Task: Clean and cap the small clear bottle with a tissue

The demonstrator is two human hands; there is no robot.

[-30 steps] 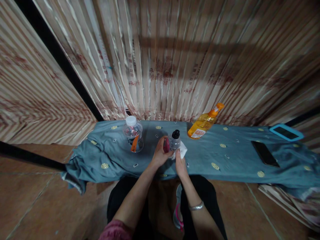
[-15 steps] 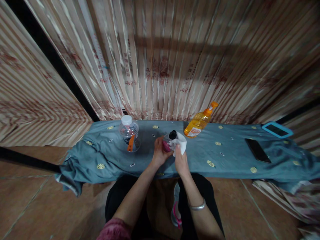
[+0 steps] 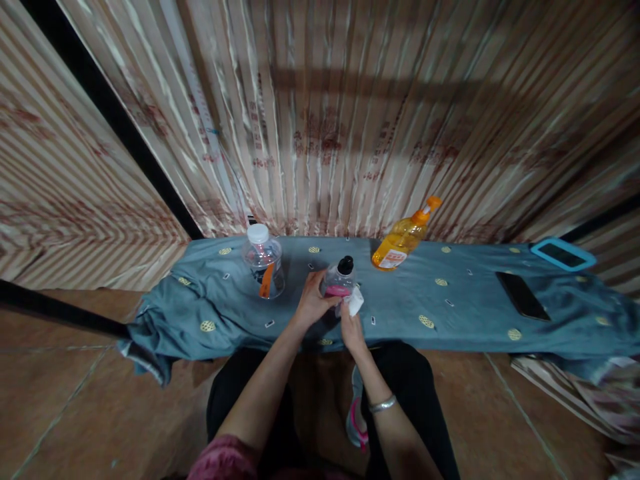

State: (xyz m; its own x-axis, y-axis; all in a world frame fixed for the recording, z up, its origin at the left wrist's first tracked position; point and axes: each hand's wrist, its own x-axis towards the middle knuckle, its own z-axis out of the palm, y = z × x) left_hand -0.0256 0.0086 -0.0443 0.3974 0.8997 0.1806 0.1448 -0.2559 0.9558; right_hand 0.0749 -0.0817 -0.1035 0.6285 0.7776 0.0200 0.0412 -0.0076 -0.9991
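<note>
3 bottles (image 3: 339,279) — 2 phones (image 3: 523,295), 1 white cloth (image 3: 355,301).

The cloth (image 3: 450,307) is blue-grey with small gold medallions; the small bottle (image 3: 337,281) is clear with a black cap and pink band, the tissue (image 3: 355,301) white, the pump bottle (image 3: 404,236) orange, the tablet (image 3: 563,254) cyan-edged, the phone (image 3: 523,295) black

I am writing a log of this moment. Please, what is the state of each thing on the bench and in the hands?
small bottle: upright, black cap on, held by left hand
white tissue: crumpled in right hand, against the bottle
clear bottle: upright, capped
orange pump bottle: standing, untouched
black phone: flat, screen dark
</note>
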